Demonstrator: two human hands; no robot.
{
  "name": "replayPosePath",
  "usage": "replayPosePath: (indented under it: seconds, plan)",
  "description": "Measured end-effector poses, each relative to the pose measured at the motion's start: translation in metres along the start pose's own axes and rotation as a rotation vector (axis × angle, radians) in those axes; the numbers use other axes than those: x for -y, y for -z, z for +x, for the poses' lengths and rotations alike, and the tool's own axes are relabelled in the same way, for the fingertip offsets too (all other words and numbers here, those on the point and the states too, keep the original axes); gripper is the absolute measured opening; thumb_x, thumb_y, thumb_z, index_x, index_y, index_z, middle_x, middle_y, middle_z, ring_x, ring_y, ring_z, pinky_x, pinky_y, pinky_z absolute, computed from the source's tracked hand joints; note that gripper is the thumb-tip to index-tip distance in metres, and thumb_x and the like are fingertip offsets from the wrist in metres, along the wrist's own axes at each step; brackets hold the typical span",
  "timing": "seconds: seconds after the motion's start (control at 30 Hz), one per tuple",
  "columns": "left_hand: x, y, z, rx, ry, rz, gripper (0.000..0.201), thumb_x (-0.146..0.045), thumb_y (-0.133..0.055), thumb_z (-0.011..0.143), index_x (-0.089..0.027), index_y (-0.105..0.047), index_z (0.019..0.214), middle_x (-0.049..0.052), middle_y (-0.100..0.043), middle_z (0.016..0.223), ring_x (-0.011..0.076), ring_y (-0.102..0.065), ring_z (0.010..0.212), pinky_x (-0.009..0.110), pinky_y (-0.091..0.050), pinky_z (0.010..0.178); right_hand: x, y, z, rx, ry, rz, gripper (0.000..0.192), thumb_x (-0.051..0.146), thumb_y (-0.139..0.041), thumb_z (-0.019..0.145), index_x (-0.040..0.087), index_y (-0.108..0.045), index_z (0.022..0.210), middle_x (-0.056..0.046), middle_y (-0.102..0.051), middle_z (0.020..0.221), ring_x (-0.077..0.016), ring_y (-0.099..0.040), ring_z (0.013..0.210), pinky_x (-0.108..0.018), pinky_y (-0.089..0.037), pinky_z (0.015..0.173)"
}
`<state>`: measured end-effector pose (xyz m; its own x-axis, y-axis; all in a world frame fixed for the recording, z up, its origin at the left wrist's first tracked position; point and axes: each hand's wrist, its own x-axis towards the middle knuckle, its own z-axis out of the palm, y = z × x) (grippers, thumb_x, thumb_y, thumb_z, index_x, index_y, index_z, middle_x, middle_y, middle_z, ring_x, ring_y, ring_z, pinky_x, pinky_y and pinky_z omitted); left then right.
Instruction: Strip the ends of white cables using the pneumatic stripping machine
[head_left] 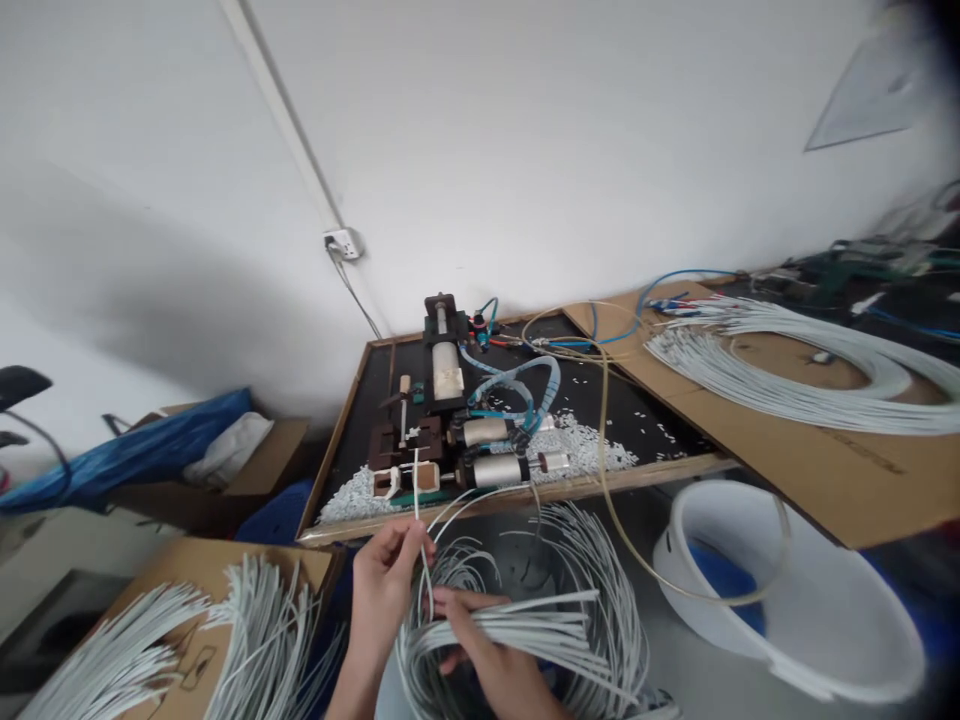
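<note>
My left hand [388,572] pinches a single white cable [417,492], whose upper end stands at the jaws of a pneumatic wire stripping machine [429,440]. Below and to the right, my right hand [480,635] is closed around a bundle of white cables [544,630], their cut ends pointing right. Behind that hand lies a large loose coil of white cables [611,590]. Short white offcuts [592,445] are heaped around the machine's cylinders on the black, wood-edged bench [352,405].
More cable bundles [259,630] lie on cardboard at the lower left. A white tub [795,600] stands at the right, with a yellowish air hose [606,440] looping over it. Coiled cables [810,360] rest on a cardboard sheet [840,470]. A wall socket [345,242] is behind.
</note>
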<state>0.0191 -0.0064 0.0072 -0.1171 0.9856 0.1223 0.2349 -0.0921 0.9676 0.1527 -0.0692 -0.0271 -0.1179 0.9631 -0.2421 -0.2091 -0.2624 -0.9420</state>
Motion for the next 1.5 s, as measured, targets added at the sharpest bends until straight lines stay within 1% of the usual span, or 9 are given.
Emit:
replayPosePath:
  seconds: [0.1,0.2,0.4,0.6,0.73,0.93,1.1,1.33,1.5]
  plan:
    - [0.011,0.005,0.011,-0.146,-0.028,-0.031,0.027,-0.041,-0.064,0.087,-0.016,-0.065,0.077,-0.001,-0.060,0.061,0.0137,-0.053,0.057,0.022,-0.044,0.059,-0.001,0.000,0.001,0.038,-0.002,-0.035,0.054,0.069,-0.054,0.081,0.024,-0.078,0.100,-0.007,-0.077,0.102,-0.0197,-0.072,0.061,-0.034,-0.061,0.064]
    - [0.016,0.008,0.018,-0.202,-0.028,-0.044,0.027,-0.041,-0.065,0.086,-0.016,-0.066,0.080,-0.002,-0.058,0.060,0.0125,-0.050,0.055,0.021,-0.041,0.056,-0.004,0.002,0.003,0.056,-0.009,-0.065,0.060,0.072,-0.049,0.081,0.024,-0.078,0.101,-0.007,-0.077,0.101,-0.0191,-0.071,0.061,-0.034,-0.061,0.066]
    - [0.021,0.005,0.016,-0.178,-0.031,-0.023,0.027,-0.041,-0.065,0.085,-0.015,-0.067,0.078,-0.002,-0.060,0.061,0.0130,-0.052,0.058,0.021,-0.041,0.057,-0.015,0.005,0.005,0.073,-0.018,-0.053,0.067,0.075,-0.047,0.080,0.021,-0.077,0.105,-0.010,-0.076,0.104,-0.0205,-0.071,0.064,-0.035,-0.062,0.066]
    - [0.029,-0.004,0.014,-0.211,-0.015,-0.005,0.026,-0.040,-0.064,0.085,-0.015,-0.067,0.080,-0.002,-0.061,0.061,0.0136,-0.053,0.056,0.021,-0.041,0.056,-0.015,0.007,0.005,0.070,-0.026,-0.074,0.062,0.073,-0.049,0.081,0.022,-0.077,0.104,-0.009,-0.077,0.104,-0.0208,-0.072,0.062,-0.035,-0.061,0.066]
    - [0.035,-0.008,0.015,-0.238,-0.002,0.025,0.027,-0.041,-0.063,0.086,-0.015,-0.066,0.078,-0.001,-0.062,0.061,0.0157,-0.056,0.058,0.023,-0.043,0.059,-0.015,0.006,0.007,0.079,-0.038,-0.058,0.064,0.073,-0.050,0.080,0.021,-0.078,0.102,-0.010,-0.078,0.101,-0.0232,-0.073,0.064,-0.036,-0.062,0.063]
    - [0.039,-0.008,0.016,-0.256,0.003,0.019,0.029,-0.043,-0.063,0.084,-0.015,-0.066,0.077,0.000,-0.063,0.060,0.0167,-0.058,0.057,0.024,-0.044,0.058,-0.016,0.004,0.008,0.057,-0.053,-0.060,0.067,0.076,-0.049,0.078,0.020,-0.079,0.098,-0.012,-0.077,0.102,-0.0234,-0.072,0.061,-0.037,-0.062,0.061]
    - [0.038,-0.009,0.018,-0.252,0.014,0.004,0.030,-0.043,-0.063,0.084,-0.015,-0.065,0.073,-0.002,-0.060,0.057,0.0141,-0.053,0.051,0.022,-0.040,0.053,-0.015,0.005,0.006,0.058,-0.044,-0.079,0.063,0.073,-0.049,0.080,0.020,-0.079,0.098,-0.011,-0.077,0.106,-0.0217,-0.072,0.060,-0.035,-0.062,0.063]
    - [0.043,-0.004,0.019,-0.238,0.023,-0.004,0.029,-0.043,-0.062,0.086,-0.016,-0.065,0.075,-0.002,-0.060,0.060,0.0134,-0.051,0.054,0.022,-0.039,0.055,-0.014,0.006,0.006,0.051,-0.029,-0.068,0.058,0.070,-0.050,0.081,0.021,-0.079,0.096,-0.009,-0.077,0.105,-0.0196,-0.071,0.059,-0.034,-0.062,0.063]
    - [0.042,-0.005,0.018,-0.231,0.048,-0.034,0.029,-0.045,-0.062,0.086,-0.016,-0.065,0.079,-0.003,-0.058,0.058,0.0128,-0.050,0.052,0.022,-0.039,0.053,-0.013,0.003,0.006,0.052,-0.029,-0.027,0.057,0.071,-0.053,0.079,0.021,-0.079,0.091,-0.010,-0.077,0.105,-0.0231,-0.072,0.062,-0.038,-0.063,0.060]
